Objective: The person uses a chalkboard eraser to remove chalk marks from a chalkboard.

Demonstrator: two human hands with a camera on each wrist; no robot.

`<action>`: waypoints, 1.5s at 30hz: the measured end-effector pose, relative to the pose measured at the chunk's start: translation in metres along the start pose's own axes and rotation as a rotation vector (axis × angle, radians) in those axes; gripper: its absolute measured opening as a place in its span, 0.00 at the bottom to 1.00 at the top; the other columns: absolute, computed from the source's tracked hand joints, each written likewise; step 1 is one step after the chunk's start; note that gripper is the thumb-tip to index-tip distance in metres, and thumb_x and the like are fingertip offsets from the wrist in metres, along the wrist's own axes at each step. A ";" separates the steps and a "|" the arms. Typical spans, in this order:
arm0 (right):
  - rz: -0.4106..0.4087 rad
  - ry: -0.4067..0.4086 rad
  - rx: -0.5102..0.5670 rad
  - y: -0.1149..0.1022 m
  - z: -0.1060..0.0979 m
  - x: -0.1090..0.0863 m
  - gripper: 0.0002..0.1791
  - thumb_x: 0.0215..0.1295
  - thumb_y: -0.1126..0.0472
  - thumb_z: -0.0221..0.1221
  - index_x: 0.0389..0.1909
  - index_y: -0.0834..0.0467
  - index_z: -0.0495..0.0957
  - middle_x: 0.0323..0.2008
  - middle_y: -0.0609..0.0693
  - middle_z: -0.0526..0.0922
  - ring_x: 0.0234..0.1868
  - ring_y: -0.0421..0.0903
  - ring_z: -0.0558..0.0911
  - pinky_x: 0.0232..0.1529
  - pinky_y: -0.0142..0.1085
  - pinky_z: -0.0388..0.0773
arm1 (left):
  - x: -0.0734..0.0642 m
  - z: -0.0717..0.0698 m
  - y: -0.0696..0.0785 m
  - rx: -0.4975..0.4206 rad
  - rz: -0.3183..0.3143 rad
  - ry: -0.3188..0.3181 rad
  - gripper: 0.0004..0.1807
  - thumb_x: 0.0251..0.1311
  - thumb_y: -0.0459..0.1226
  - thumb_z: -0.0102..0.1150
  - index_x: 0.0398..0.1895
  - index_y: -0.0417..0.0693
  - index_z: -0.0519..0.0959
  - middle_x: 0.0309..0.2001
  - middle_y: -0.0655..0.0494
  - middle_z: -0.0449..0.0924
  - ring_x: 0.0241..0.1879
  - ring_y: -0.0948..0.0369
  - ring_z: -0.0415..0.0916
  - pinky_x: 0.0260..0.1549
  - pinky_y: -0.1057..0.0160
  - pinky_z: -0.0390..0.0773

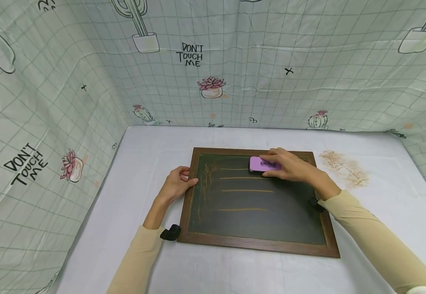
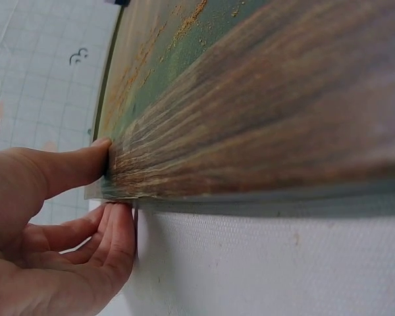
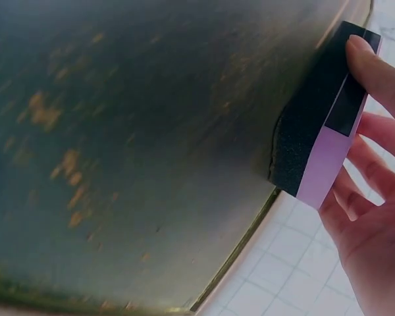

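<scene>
A wood-framed chalkboard [image 1: 293, 216] lies on the white table. Several orange chalk lines [image 1: 247, 190] cross its middle, and smeared chalk marks run down its left part. My left hand [image 1: 174, 184] pinches the left edge of the frame, thumb on top and fingers at its outer side and underside, as the left wrist view shows. A purple chalkboard eraser [image 1: 257, 163] with a dark felt side is gripped by my right hand [image 1: 288, 165] near the top of the board. In the right wrist view the felt [image 3: 303, 131] faces the board, and the thumb lies along the eraser's side.
Orange-brown chalk dust [image 1: 345, 167] is spread on the table [image 1: 154, 143] right of the board. Behind and to the left hangs a grid-patterned cloth [image 1: 249, 81] with cactus drawings. Chalk crumbs [image 3: 72, 178] show on the board in the right wrist view.
</scene>
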State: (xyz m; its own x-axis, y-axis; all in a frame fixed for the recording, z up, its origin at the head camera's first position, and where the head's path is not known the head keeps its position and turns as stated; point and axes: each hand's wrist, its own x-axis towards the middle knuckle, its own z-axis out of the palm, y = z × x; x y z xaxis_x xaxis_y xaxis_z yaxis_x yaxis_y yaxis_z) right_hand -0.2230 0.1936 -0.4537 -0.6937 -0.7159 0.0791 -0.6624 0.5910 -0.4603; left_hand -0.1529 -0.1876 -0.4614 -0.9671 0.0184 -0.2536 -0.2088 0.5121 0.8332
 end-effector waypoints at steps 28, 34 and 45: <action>-0.045 -0.031 0.008 -0.018 0.014 0.031 0.33 0.64 0.54 0.72 0.65 0.66 0.77 0.52 0.58 0.80 0.48 0.52 0.75 0.49 0.49 0.75 | 0.000 0.001 -0.001 -0.004 0.009 -0.005 0.30 0.68 0.33 0.65 0.69 0.28 0.68 0.57 0.35 0.72 0.51 0.47 0.70 0.50 0.51 0.72; -0.065 -0.031 -0.002 -0.022 0.017 0.038 0.33 0.64 0.53 0.72 0.65 0.67 0.77 0.51 0.58 0.80 0.46 0.51 0.74 0.47 0.48 0.74 | -0.001 0.000 -0.001 -0.014 0.011 -0.012 0.30 0.69 0.32 0.64 0.70 0.28 0.67 0.57 0.36 0.71 0.50 0.47 0.69 0.49 0.52 0.71; -0.133 -0.026 -0.006 -0.028 0.022 0.052 0.32 0.64 0.53 0.72 0.63 0.67 0.78 0.48 0.56 0.80 0.45 0.51 0.74 0.46 0.47 0.74 | -0.001 0.001 0.001 -0.012 0.000 -0.014 0.30 0.69 0.32 0.64 0.69 0.28 0.67 0.56 0.36 0.71 0.49 0.48 0.69 0.49 0.53 0.70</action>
State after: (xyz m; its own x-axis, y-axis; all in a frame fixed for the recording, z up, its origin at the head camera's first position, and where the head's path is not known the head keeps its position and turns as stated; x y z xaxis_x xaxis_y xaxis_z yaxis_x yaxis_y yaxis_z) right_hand -0.2341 0.1317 -0.4565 -0.5924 -0.7972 0.1162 -0.7495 0.4925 -0.4424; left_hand -0.1520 -0.1861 -0.4609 -0.9651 0.0301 -0.2601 -0.2104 0.5022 0.8388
